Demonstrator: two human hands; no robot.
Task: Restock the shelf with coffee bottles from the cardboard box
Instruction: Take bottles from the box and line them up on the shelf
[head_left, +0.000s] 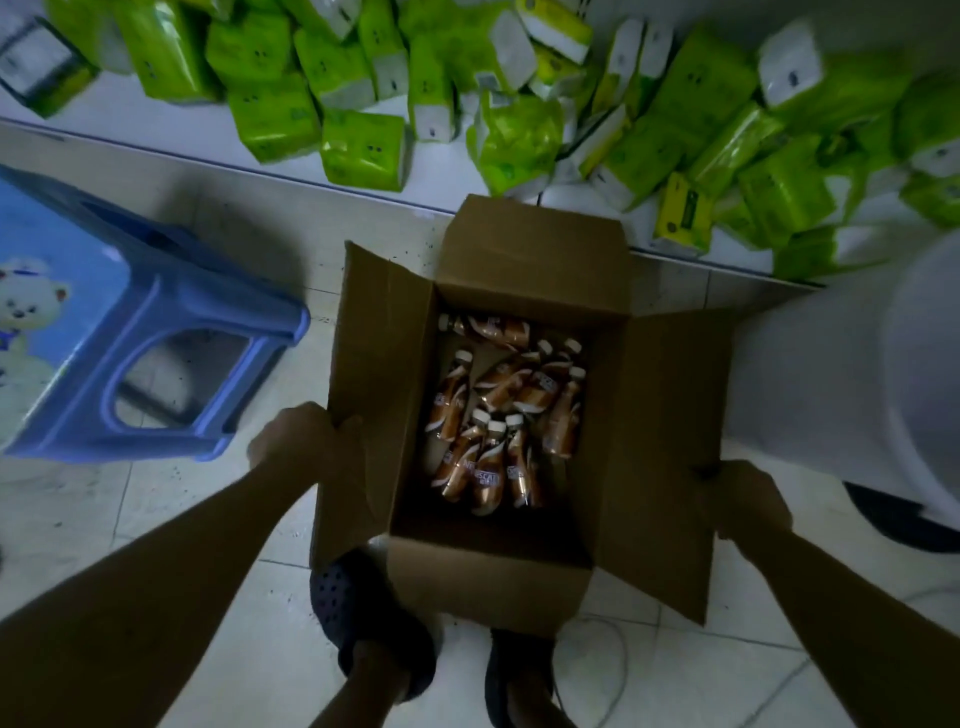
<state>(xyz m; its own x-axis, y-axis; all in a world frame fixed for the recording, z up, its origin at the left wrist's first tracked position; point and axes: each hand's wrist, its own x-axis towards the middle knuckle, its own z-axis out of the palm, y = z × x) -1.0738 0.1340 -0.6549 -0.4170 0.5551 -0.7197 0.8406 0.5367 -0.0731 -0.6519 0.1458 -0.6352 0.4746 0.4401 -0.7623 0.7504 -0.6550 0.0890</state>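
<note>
Below, an open brown cardboard box (498, 582) stands on the pale tiled floor (171, 499), flaps spread. The left hand (306, 441) closes its grip on the left flap's edge; the right hand (748, 499) grips the right flap likewise. Between the two grips, down inside the box, lie brown-and-white coffee bottles with white caps (493, 462), jumbled, some overlapping. Beyond the grips a low white shelf (156, 119) carries loose green tissue packs (270, 114). Left of the left grip stands a blue plastic stool (171, 332).
</note>
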